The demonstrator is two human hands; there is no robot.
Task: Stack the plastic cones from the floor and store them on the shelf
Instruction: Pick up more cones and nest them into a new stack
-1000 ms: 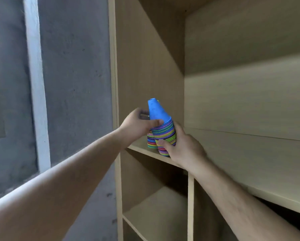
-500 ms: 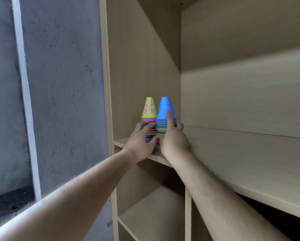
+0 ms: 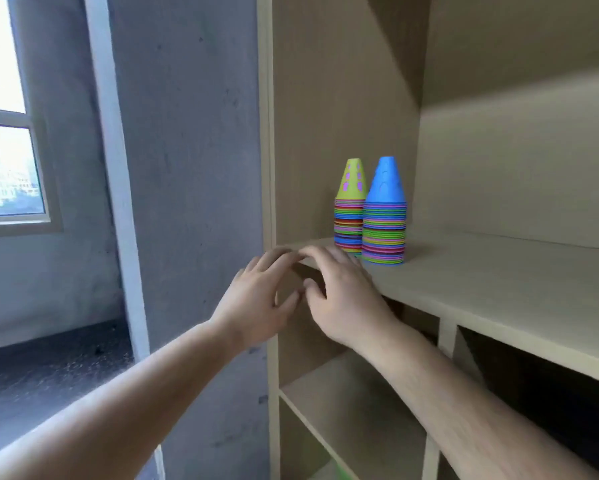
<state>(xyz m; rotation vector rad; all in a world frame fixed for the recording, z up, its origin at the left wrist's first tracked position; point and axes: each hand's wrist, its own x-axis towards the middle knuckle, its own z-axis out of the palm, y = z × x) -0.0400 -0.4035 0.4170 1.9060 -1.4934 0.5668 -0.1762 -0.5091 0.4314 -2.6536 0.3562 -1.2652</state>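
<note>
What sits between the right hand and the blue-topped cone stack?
Head view: only bare shelf board between right hand and blue-topped cone stack; the green-topped stack stands beside it, to the left.

Smooth matt plastic cone stacks (image 3: 384, 216) (bright colours) sit on a pale wood-look shelf (image 3: 481, 285); rough grey concrete wall (image 3: 187, 168).

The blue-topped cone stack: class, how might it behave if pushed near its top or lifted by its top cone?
Tall over a narrow base, the blue-topped cone stack would probably tip, perhaps onto the green-topped stack beside it. Thin nested rims suggest light plastic. Lifted by its top cone, the cones may separate.
</note>
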